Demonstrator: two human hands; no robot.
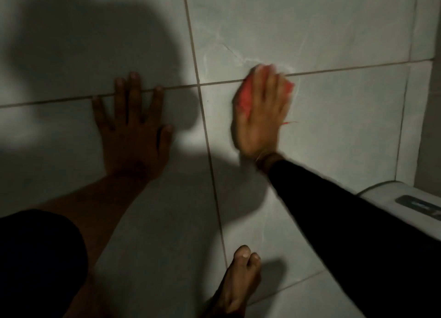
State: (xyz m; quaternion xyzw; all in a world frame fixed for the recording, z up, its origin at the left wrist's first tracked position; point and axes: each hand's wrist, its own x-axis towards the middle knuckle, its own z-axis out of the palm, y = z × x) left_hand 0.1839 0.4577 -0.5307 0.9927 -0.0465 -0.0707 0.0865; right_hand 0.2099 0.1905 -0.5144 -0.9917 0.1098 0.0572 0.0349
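Note:
My right hand (pixel 261 112) lies flat with straight fingers on a red cloth (pixel 244 95) and presses it against the grey tiled wall (pixel 310 31), just at a grout line. The hand and cloth are blurred. Pale wet streaks show on the tile above the cloth. My left hand (pixel 132 126) rests flat on the wall to the left, fingers spread, in shadow and holding nothing. Both arms reach up from the bottom of the view, the right one in a black sleeve.
My bare foot (pixel 238 279) stands on the tiled floor (pixel 298 301) at the bottom centre. A white fixture (pixel 391 196) with a dark panel sits at the right edge by the wall corner. A large shadow covers the left half of the wall.

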